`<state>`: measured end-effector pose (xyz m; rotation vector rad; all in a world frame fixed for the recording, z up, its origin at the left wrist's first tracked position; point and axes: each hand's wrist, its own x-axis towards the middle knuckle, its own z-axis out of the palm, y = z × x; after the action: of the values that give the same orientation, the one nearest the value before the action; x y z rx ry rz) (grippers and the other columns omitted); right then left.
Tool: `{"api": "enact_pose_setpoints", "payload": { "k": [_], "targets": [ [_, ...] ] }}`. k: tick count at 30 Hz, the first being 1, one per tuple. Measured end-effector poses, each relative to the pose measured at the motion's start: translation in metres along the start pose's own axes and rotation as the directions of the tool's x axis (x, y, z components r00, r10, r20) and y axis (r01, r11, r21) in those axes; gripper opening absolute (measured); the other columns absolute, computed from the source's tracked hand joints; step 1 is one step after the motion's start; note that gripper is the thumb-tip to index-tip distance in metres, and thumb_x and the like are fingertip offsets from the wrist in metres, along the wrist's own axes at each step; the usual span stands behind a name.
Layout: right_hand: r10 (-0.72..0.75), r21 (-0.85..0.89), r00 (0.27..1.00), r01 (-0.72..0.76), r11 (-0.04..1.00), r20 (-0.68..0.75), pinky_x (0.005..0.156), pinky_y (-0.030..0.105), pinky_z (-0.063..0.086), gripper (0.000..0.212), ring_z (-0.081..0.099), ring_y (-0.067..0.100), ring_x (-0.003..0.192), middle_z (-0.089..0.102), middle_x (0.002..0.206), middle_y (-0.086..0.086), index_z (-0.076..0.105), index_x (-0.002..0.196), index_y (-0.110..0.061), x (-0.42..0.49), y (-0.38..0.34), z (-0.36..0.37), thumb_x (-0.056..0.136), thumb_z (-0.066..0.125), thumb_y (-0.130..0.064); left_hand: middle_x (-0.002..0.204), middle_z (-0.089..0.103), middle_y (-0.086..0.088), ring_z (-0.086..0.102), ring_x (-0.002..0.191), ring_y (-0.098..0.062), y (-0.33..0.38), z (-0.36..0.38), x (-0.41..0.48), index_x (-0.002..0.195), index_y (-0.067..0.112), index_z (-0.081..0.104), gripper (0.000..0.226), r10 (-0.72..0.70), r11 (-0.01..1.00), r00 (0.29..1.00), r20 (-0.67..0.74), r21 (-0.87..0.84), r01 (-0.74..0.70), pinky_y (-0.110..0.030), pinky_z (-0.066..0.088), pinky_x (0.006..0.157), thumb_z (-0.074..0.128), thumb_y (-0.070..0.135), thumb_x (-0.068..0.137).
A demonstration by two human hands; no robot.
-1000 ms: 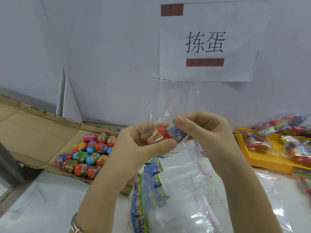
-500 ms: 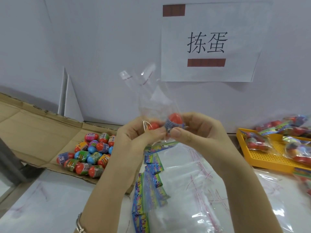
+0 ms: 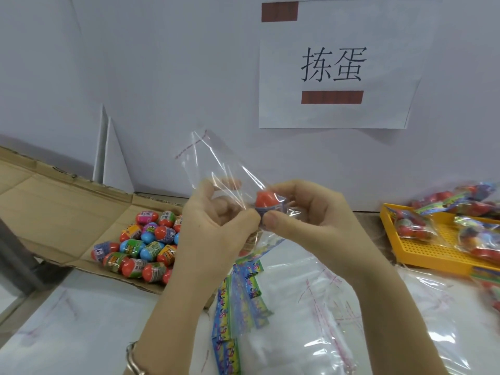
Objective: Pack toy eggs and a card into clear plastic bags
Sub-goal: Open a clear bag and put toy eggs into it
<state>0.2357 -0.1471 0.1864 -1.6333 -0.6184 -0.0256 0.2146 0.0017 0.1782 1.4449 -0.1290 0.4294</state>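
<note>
Toy egg (image 3: 266, 198) sits inside the clear bag (image 3: 213, 163); right hand (image 3: 311, 215) grip pinches it through the plastic, left hand (image 3: 216, 228) grip pinches the bag. Loose eggs (image 3: 146, 250) lie at eight o'clock.

A clear bag (image 3: 216, 169) is held up at the centre, crumpled, its mouth with a red dotted seal strip tilted toward eleven o'clock. At its lower end, toward four o'clock, sits one egg (image 3: 266, 198), orange-red on top with a blue-purple label band. The left hand (image 3: 216, 228) pinches the bag and the right hand (image 3: 305, 212) grips the egg through the film. Loose eggs (image 3: 146, 244), orange, blue and pink with bright labels, lie heaped at eight o'clock. Colourful cards (image 3: 238, 299) lie fanned at six o'clock, beside flat empty bags (image 3: 311, 307) at five. Packed bags (image 3: 411, 226) lie at three o'clock.
</note>
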Motion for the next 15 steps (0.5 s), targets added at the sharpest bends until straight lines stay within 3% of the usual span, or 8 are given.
{"api": "enact_pose_setpoints", "payload": {
  "k": [2,7,11,13,15],
  "targets": [
    [-0.011,-0.019,1.000,0.011,1.000,0.009,0.082,0.056,0.053,0.032,0.066,0.027,0.089,0.072,0.091,0.001,0.072,0.096,-0.029,0.000,-0.001,0.003,0.066,0.071,-0.040,0.055,0.056,-0.008,0.049,0.049,-0.022,-0.001,0.002,-0.002,0.096,0.014,0.058,0.033,0.014,1.000,0.999,-0.034,-0.022,-0.015,-0.027,0.045,0.042,0.058,0.007,0.064],
    [-0.028,0.002,1.000,0.028,1.000,-0.013,0.076,0.051,0.055,0.032,0.064,0.028,0.084,0.069,0.089,0.000,0.069,0.094,-0.037,0.000,0.000,0.009,0.062,0.073,-0.041,0.055,0.064,0.002,0.060,0.048,-0.008,-0.002,0.009,-0.006,0.093,0.012,0.062,0.026,0.004,0.993,0.994,-0.110,-0.120,-0.017,-0.019,0.047,0.042,0.052,0.002,0.071],
    [-0.048,0.002,0.996,0.049,0.999,-0.072,0.066,0.024,0.051,0.028,0.063,0.011,0.075,0.070,0.086,-0.004,0.070,0.093,-0.038,-0.001,0.000,0.007,0.065,0.073,-0.035,0.062,0.068,0.000,0.063,0.052,-0.011,0.001,0.007,-0.003,0.084,0.015,0.068,0.026,-0.060,0.977,0.998,-0.004,-0.207,0.057,-0.019,0.049,0.045,0.055,0.005,0.064],
    [-0.060,0.012,0.992,0.061,0.998,-0.111,0.066,0.019,0.050,0.026,0.064,0.007,0.074,0.072,0.086,-0.007,0.071,0.092,-0.037,0.000,0.001,0.005,0.069,0.072,-0.024,0.069,0.071,-0.002,0.066,0.060,-0.014,0.000,0.001,0.001,0.094,0.014,0.068,0.033,-0.098,0.986,0.992,0.079,-0.124,0.108,-0.020,0.052,0.051,0.060,0.008,0.063],
    [-0.058,0.003,0.989,0.059,0.998,-0.134,0.070,0.023,0.054,0.029,0.066,0.008,0.078,0.073,0.088,-0.007,0.071,0.092,-0.038,0.000,0.002,0.003,0.069,0.071,-0.021,0.069,0.071,-0.005,0.065,0.062,-0.017,0.001,-0.002,0.002,0.082,0.015,0.073,0.023,-0.110,0.992,0.985,0.131,-0.044,0.117,-0.021,0.053,0.054,0.063,0.008,0.062]
  ]
}}
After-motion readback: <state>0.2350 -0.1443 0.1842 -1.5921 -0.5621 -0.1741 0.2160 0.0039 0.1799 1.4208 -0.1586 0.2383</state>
